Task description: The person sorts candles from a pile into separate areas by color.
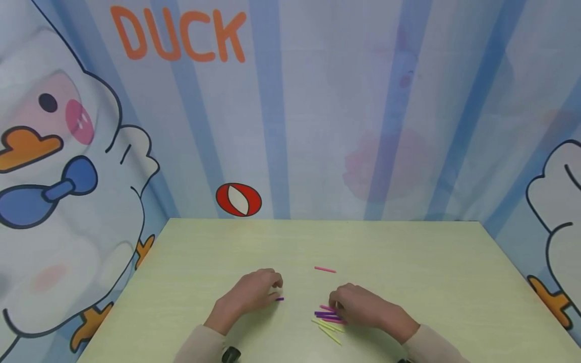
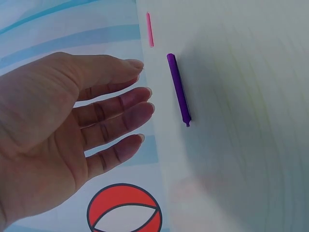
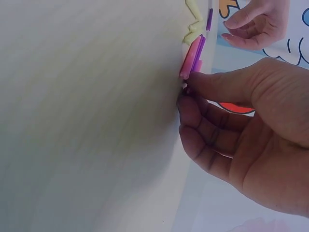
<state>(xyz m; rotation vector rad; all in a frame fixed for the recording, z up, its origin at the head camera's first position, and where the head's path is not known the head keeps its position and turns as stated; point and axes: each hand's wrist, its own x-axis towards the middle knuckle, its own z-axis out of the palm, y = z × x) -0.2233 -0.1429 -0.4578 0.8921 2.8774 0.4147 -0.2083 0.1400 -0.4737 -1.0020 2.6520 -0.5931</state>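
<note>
A short purple stick (image 2: 179,89) with a small nub at one end lies on the table. My left hand (image 1: 255,291) hovers beside it, fingers loosely bent, with a gap between fingertips and stick in the left wrist view. My right hand (image 1: 363,305) is at the right end of a small pile of thin sticks, thumb and forefinger pinched together. A pink stick (image 1: 324,307) runs into that pinch, its held end mostly hidden by the fingers. Purple sticks (image 1: 324,314) and pale yellow sticks (image 1: 328,326) lie just below, side by side.
A single pink stick (image 1: 325,269) lies farther back on the pale table (image 1: 408,252). Behind the table hangs a striped blue backdrop (image 1: 308,101) with a printed duck and ball. A dark band (image 1: 231,354) is on my left wrist.
</note>
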